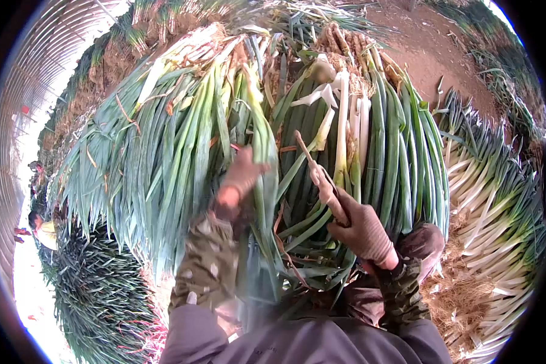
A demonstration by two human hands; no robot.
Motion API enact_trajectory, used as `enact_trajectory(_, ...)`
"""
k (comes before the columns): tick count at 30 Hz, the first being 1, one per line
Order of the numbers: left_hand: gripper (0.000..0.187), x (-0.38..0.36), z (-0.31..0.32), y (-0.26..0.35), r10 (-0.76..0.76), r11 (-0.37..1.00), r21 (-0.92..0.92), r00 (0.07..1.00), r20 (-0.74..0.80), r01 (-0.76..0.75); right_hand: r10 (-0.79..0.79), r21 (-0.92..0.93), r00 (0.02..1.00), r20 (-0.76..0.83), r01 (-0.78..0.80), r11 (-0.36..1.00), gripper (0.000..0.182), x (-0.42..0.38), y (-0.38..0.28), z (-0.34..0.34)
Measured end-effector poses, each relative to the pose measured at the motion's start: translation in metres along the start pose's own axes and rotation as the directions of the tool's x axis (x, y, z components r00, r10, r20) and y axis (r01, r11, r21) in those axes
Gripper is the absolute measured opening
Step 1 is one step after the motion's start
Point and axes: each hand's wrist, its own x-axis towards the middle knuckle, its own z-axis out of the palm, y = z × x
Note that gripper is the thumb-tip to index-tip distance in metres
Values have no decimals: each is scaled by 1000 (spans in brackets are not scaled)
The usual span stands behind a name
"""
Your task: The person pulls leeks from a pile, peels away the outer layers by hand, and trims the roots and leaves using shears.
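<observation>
My left hand [242, 176], in a brownish knit glove, is on a long green onion [262, 142] in the left part of the heap. Its fingers look closed around the leaves, though motion blurs them slightly. My right hand [365, 230], gloved too, is closed around the lower end of a thin brown stick [323, 182]. The stick slants up and left over the leaves of the right-hand bundle of green onions [391, 145]. Roots and white stems of both bundles lie at the far side, with the leaves hanging toward me.
At right lies a long row of green onions [497, 224] with pale stems and tangled roots [458, 309]. Dense dark green leaves [103, 291] stand at lower left. Bare soil [431, 45] shows at upper right, and a ribbed greenhouse wall [12, 133] curves along the left.
</observation>
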Motion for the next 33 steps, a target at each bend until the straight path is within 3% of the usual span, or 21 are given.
enact_trajectory(2, 70, -41, 24, -24, 356, 906, -281, 930, 94, -318, -11, -5, 998, -56, 10, 1000, 72, -11, 0, 6)
enact_trajectory(4, 73, -71, 63, -57, 282, 947, -214, 939, 198, -239, 44, -15, 991, -123, -46, 999, 73, -24, 3, 10)
enact_trajectory(6, 74, -125, 85, -49, 170, 974, -200, 925, 340, -105, 34, -41, 998, -59, -36, 998, 73, -41, 5, 15)
enact_trajectory(8, 74, -162, 128, -67, 288, 918, -333, 938, 193, -214, 35, -79, 999, -7, -35, 996, 76, -59, 3, 18)
enact_trajectory(9, 70, -170, 140, -79, 244, 914, -372, 952, 184, -162, 74, -89, 997, -34, -77, 993, 77, -69, 5, 19)
enact_trajectory(12, 63, -169, 127, -57, 262, 912, -345, 962, 73, -222, 143, -127, 988, -63, -150, 980, 77, -91, -2, 19)
enact_trajectory(14, 57, -160, 114, -42, 282, 904, -371, 949, 143, -212, 148, -162, 989, -26, -150, 975, 76, -106, -6, 24)
enact_trajectory(16, 55, -141, 116, -50, 297, 866, -452, 948, 117, -216, 142, -223, 990, 24, -133, 966, 74, -116, -11, 32)
enact_trajectory(18, 49, -132, 114, -52, 134, 829, -558, 978, 162, -21, 133, -193, 991, -8, -132, 972, 74, -124, -4, 41)
enact_trajectory(19, 45, -128, 113, -52, 123, 810, -586, 978, 171, 0, 134, -228, 991, 0, -130, 965, 74, -126, -2, 44)
enact_trajectory(22, 48, -130, 117, -50, 195, 834, -535, 979, 60, -133, 139, -307, 990, 9, -129, 943, 74, -132, 3, 50)
enact_trajectory(26, 49, -130, 119, -54, 81, 732, -677, 976, 202, 79, 129, -377, 992, 1, -119, 918, 75, -118, 3, 50)
enact_trajectory(32, 57, -131, 111, -49, 148, 793, -608, 981, 128, -40, 51, -469, 997, -61, -74, 880, 74, -63, 18, 54)
enact_trajectory(33, 58, -132, 110, -47, 125, 765, -644, 981, 151, 2, 85, -475, 994, -66, -106, 873, 72, -56, 14, 51)
